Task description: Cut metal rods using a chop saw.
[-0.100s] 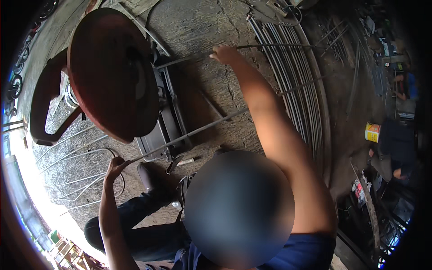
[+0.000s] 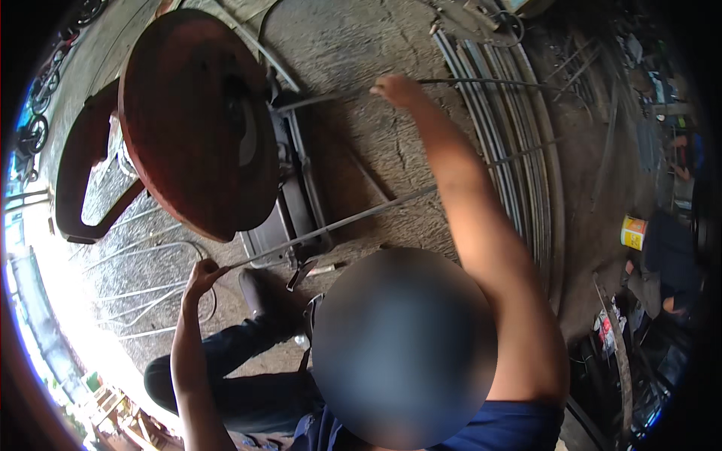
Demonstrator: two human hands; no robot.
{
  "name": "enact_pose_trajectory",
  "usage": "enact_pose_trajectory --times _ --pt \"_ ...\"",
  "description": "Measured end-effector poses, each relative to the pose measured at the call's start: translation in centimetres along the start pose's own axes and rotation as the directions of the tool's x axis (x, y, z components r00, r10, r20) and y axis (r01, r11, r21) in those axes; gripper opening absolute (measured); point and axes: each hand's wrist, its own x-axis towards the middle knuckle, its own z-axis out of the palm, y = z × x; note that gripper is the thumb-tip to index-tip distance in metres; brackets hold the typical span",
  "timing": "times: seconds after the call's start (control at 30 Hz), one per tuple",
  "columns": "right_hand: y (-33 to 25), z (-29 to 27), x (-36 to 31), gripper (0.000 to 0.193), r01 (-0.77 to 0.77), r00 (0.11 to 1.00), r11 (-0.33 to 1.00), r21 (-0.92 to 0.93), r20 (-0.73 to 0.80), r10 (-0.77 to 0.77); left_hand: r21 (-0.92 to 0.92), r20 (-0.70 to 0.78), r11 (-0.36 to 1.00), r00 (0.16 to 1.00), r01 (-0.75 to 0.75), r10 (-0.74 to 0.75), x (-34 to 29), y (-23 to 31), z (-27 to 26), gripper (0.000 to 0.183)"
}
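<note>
My left hand (image 2: 201, 276) is closed on the near end of a thin metal rod (image 2: 338, 224), which slants up to the right and passes under my right forearm. Farther off, my right hand (image 2: 397, 89) has its fingers closed round a second metal bar (image 2: 320, 99). This bar runs from the base of a cut-off saw (image 2: 197, 124) on the left out over the floor to the right. The saw's big round dark-red guard hides much of its base and the bar's left end. A D-shaped handle (image 2: 71, 177) sticks out on its left side.
A bundle of long metal rods (image 2: 519, 188) lies on the concrete floor to the right. Bent thin rods (image 2: 150, 293) lie at the left by my foot. On the far right, another person (image 2: 669, 248) is beside a yellow-and-white can (image 2: 633, 232).
The whole view has shifted slightly, so the saw, rods and floor sit a little farther right. Both hands keep their hold on the metal.
</note>
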Motion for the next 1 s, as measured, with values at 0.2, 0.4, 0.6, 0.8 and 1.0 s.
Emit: enact_pose_trajectory --times 0.2,0.4,0.6,0.8,1.0 --pt "2.9 -0.5 -2.3 0.047 -0.097 0.989 0.995 -0.022 -0.116 0.094 -0.033 0.039 0.999 0.999 0.022 -0.020 -1.0 1.9 0.8 0.046" --pt "3.1 -0.1 -1.3 0.043 -0.147 0.971 0.989 -0.027 -0.194 0.139 0.019 0.043 0.999 0.998 0.042 -0.043 -0.3 4.2 0.1 0.034" --pt "2.7 -1.8 3.0 0.042 -0.190 0.968 0.980 -0.063 -0.176 0.176 -0.098 -0.112 0.988 0.988 -0.119 0.107 1.2 8.0 -1.8 0.031" --pt "4.2 -0.6 7.8 0.039 -0.289 0.911 0.957 0.001 -0.308 0.275 -0.022 -0.101 0.990 0.986 -0.139 0.136 2.5 9.4 -2.6 0.029" --pt "0.9 -2.5 -0.4 0.048 0.033 0.999 0.990 0.138 -0.002 -0.033 0.029 -0.060 0.987 0.985 -0.158 0.160 3.4 7.8 -1.2 0.033"
